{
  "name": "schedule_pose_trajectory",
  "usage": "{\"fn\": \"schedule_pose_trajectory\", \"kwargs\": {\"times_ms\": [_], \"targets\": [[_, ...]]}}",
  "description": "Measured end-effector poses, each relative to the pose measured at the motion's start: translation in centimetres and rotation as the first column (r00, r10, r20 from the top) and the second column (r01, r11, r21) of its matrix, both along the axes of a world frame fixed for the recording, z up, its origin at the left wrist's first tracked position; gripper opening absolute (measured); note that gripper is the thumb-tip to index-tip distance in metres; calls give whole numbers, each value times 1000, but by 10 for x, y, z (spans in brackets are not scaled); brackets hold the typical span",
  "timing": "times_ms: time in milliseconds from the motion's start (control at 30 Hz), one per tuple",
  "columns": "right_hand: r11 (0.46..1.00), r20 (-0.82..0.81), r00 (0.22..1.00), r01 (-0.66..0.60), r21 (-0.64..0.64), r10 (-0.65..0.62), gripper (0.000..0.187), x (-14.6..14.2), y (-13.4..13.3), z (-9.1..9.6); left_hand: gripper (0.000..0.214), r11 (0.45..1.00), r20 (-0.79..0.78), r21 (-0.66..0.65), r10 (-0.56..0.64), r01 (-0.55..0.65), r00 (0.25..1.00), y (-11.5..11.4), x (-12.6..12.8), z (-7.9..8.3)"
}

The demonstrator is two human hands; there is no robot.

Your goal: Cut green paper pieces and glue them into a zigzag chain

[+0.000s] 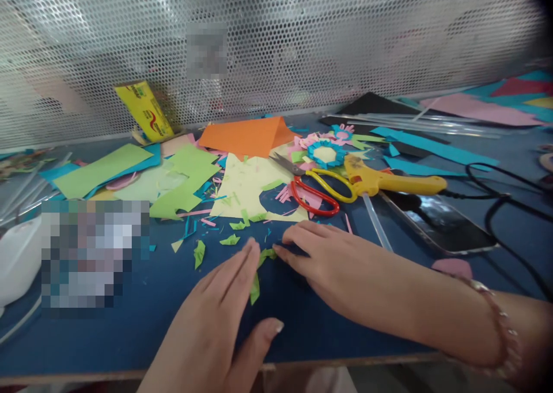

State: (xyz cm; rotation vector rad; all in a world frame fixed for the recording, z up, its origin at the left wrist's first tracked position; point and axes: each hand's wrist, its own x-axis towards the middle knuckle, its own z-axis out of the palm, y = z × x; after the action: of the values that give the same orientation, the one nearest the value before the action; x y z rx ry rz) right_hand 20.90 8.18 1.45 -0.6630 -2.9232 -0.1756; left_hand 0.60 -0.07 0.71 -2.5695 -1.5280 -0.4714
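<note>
My left hand (224, 312) lies flat on the blue table (108, 335), fingers stretched out and pressed on a dark blue paper sheet (280, 301) that barely stands out from the tabletop. My right hand (328, 260) reaches in from the right, its fingers extended and pressing the sheet's far edge. Small green paper scraps (259, 269) lie between the two hands. Neither hand grips anything.
Behind the hands lie a pale yellow cut sheet (250, 188), red-and-yellow scissors (315, 188), a yellow glue gun (389, 180), a phone (440, 223) with a black cable, folded orange paper (250, 135), green sheets (103, 171), paper flowers (326, 151). A perforated metal screen (302, 41) backs the table.
</note>
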Motion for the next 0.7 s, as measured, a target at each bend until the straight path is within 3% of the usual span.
{"fn": "schedule_pose_trajectory", "kwargs": {"times_ms": [133, 267, 433, 700], "targets": [[999, -24, 1000, -14, 40, 15, 30, -1, 1, -4, 60, 1000, -25, 18, -21, 21, 999, -2, -9, 5], [998, -27, 999, -30, 49, 31, 28, -1, 2, -6, 59, 991, -128, -123, -73, 57, 989, 0, -8, 5], [997, -43, 998, -45, 55, 47, 31, -2, 1, -1, 56, 983, -91, -184, -25, 8, 996, -2, -4, 1], [990, -79, 997, -16, -137, 5, 36, -6, 2, -1, 61, 987, -100, -160, -17, 0, 995, -4, -3, -1]]}}
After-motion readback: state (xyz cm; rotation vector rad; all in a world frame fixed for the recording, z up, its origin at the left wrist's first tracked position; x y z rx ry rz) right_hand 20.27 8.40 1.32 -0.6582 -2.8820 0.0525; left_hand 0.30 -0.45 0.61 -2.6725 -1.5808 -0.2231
